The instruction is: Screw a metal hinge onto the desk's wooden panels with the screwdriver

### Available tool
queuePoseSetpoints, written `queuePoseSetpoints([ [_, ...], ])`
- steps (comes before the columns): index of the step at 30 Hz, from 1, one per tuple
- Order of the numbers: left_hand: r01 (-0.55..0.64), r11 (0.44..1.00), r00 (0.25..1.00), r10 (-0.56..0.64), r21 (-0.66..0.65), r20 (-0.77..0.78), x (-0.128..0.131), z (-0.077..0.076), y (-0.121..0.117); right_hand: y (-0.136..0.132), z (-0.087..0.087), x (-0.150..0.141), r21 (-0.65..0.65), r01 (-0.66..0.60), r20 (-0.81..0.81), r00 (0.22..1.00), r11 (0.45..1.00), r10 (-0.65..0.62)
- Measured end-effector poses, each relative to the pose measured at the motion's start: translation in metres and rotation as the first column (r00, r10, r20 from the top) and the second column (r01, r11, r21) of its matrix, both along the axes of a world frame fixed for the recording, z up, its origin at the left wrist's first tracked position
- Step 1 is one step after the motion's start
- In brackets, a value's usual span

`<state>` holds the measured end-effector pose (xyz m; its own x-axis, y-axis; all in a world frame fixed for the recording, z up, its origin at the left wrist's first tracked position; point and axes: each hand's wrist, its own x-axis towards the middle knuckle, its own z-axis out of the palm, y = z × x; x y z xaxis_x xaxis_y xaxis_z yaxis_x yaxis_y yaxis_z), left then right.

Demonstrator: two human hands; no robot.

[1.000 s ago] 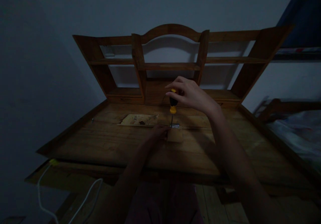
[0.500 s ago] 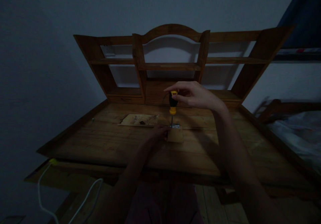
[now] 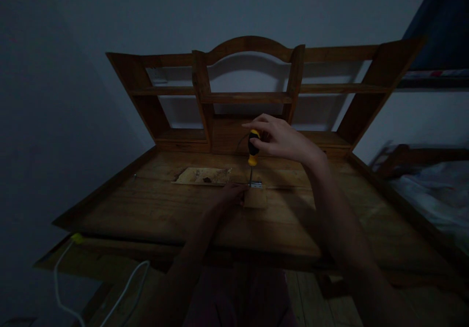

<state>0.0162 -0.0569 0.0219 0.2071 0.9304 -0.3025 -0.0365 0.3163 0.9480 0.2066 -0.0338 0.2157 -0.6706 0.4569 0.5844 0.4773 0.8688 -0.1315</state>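
My right hand (image 3: 276, 139) is closed around the black and yellow handle of a screwdriver (image 3: 252, 152), held nearly upright. Its shaft runs down to a small metal hinge (image 3: 255, 184) at the far edge of a small wooden block (image 3: 255, 198). Low on the desk, my left hand (image 3: 232, 192) grips the block's left side, its fingertips close to the hinge and the screwdriver tip. Dim light and the fingers hide any screw under the tip.
The wooden desk top (image 3: 157, 202) carries a pale, stained strip (image 3: 203, 175) left of the block. Behind stands a shelf unit (image 3: 249, 97) against the wall. A small metal piece (image 3: 135, 175) lies far left. A white cable (image 3: 58, 288) hangs off the front left edge.
My right hand has shifted slightly, its fingers turned a little on the screwdriver handle, which leans a touch more. My left hand and the block stay in place.
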Motion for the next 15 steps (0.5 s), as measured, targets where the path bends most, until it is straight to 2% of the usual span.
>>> queuePoseSetpoints([
  [8,0.000,1.000,1.000,0.000,0.008,0.000,-0.0013,-0.0064,0.0043,-0.0040,0.0012,-0.0021,-0.006,0.026,-0.011,1.000,1.000,-0.026],
  [15,-0.016,1.000,0.999,0.017,0.023,-0.038,-0.0010,-0.0049,0.0039,-0.0099,0.0017,-0.0040,-0.010,0.002,0.020,1.000,1.000,-0.002],
])
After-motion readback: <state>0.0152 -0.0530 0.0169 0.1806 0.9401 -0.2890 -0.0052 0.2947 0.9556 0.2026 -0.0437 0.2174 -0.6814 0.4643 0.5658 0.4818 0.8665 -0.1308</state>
